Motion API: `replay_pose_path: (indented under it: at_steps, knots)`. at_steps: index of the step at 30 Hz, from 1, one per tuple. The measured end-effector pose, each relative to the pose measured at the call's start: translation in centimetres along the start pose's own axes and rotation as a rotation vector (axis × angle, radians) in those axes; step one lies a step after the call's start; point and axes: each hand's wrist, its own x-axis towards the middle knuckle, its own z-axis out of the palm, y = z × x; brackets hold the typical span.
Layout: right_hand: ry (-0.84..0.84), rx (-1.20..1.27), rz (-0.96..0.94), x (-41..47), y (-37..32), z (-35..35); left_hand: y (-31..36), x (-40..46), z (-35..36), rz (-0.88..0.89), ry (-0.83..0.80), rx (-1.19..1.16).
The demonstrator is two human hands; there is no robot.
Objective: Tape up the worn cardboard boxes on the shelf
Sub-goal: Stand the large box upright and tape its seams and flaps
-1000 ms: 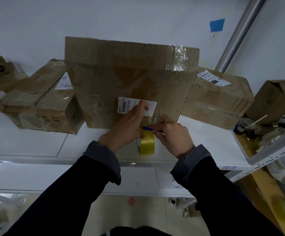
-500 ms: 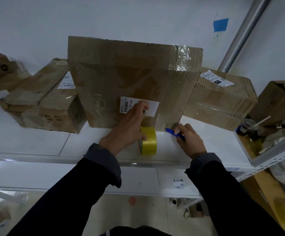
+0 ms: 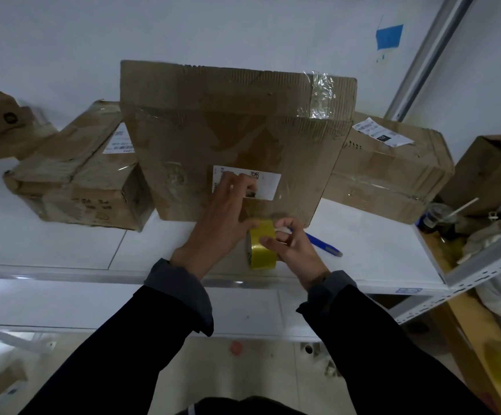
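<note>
Taping the big cardboard box [image 3: 237, 139]

The left hand [image 3: 222, 217] lay flat, steadying it. The right hand [image 3: 295, 253] pinched the yellow tape roll [image 3: 262, 250], probably to pull tape.

Five cardboard boxes [image 3: 237, 139], one tape roll [image 3: 262, 245], one blue cutter [image 3: 322, 244].

box [image 3: 237, 139]: worn brown cardboard, upright on shelf [image 3: 372, 253], clear-taped corner | tape roll [image 3: 261, 244]: yellow, on edge, just before box
</note>
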Motion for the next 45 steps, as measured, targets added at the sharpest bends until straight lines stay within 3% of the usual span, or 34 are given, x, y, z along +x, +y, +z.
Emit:
replay_pose_path:
  at_steps: [4,6,11,15,21,25,29,34,37,45]
  knots:
    - [0.039,-0.015,0.006,-0.6,0.5,0.0,0.8,0.0,-1.1,-0.083,0.262,-0.156]
    - [0.025,-0.025,-0.008,-0.8,0.9,-0.2,1.4,0.0,-2.0,-0.071,0.288,-0.196]
    - [0.018,-0.004,-0.032,-1.3,0.7,0.1,1.8,-0.7,-3.2,-0.022,-0.13,-0.404]
    - [0.023,0.03,-0.05,-1.6,0.5,0.4,1.3,-1.7,-0.9,-0.069,-0.306,-0.203]
    - [0.012,-0.009,-0.072,-2.2,1.1,0.7,1.2,-1.8,0.7,-0.022,-0.194,0.041]
    - [0.002,0.006,-0.089,-3.1,1.9,1.7,1.8,-1.8,1.1,-0.015,-0.152,0.038]
    - [0.068,0.008,-0.141,-3.3,2.2,2.3,2.6,-2.7,1.2,-0.008,-0.182,0.011]
    - [0.211,-0.036,-0.229,-1.9,1.1,1.9,3.9,-4.7,1.1,0.089,-0.082,-0.061]
    - [0.216,-0.142,-0.292,-2.3,1.8,2.0,3.6,-4.6,0.7,0.093,0.036,-0.118]
    - [0.14,-0.036,-0.292,-3.4,3.6,1.4,3.5,-3.4,1.4,0.011,0.005,-0.069]
